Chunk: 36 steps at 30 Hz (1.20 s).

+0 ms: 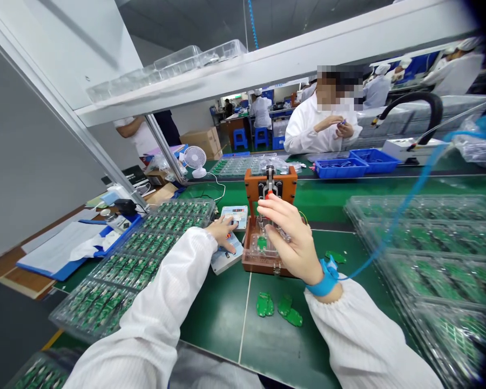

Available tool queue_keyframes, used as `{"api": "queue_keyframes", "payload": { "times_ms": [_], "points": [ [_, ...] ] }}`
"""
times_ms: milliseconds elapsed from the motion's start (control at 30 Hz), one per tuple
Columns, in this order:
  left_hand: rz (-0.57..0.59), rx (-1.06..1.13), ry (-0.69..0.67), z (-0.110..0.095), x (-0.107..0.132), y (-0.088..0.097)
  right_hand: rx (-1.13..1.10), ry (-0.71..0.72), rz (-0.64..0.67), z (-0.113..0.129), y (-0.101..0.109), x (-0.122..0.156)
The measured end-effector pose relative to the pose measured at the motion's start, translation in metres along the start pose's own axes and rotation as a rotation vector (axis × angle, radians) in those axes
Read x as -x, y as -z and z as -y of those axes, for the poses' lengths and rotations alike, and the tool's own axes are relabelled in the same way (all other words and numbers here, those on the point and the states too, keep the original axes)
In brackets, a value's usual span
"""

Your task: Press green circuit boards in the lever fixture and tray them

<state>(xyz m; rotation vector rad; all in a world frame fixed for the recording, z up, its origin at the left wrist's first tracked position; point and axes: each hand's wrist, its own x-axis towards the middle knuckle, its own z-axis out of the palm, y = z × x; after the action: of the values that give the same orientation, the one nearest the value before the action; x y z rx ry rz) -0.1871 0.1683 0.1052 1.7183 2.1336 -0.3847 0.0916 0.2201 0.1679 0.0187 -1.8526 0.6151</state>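
My left hand (223, 232) lies with fingers spread over two small white-and-blue meter boxes (230, 260), one of which shows red digits. My right hand (289, 232) is at the orange-and-brown test fixture (250, 186), thumb apart and fingers stretched out by the red-tipped lever (270, 193) of its clamp. Whether the fingertips touch the lever I cannot tell. Low in the fixture, a green circuit board (261, 242) shows under a clear plate. Nearer to me on the green mat are several loose green circuit boards (264, 304). A blue wrist strap (324, 278) circles my right wrist.
Clear trays of circuit boards stand on the left (146, 248) and right (421, 237). A blue cord (392, 229) runs from the wrist strap to the upper right. Behind are a small white fan (195, 158), blue bins (340, 168) and a co-worker (308, 127). A shelf (227, 75) crosses overhead.
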Motion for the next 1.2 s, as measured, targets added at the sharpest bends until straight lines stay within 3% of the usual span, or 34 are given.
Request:
{"api": "queue_keyframes", "payload": {
  "times_ms": [367, 467, 867, 1200],
  "points": [
    [-0.062, 0.064, -0.033, 0.02, 0.006, 0.005, -0.003, 0.005, 0.0, 0.0, 0.0, 0.0],
    [0.001, 0.043, -0.012, 0.025, 0.008, 0.004, 0.001, 0.008, -0.009, 0.001, 0.0, 0.0],
    [0.111, 0.001, 0.013, 0.026, 0.007, 0.001, -0.002, 0.029, -0.014, 0.0, 0.0, 0.001],
    [0.085, -0.034, -0.003, 0.024, 0.005, -0.003, 0.022, 0.021, -0.041, 0.0, -0.001, 0.001]
  ]
}}
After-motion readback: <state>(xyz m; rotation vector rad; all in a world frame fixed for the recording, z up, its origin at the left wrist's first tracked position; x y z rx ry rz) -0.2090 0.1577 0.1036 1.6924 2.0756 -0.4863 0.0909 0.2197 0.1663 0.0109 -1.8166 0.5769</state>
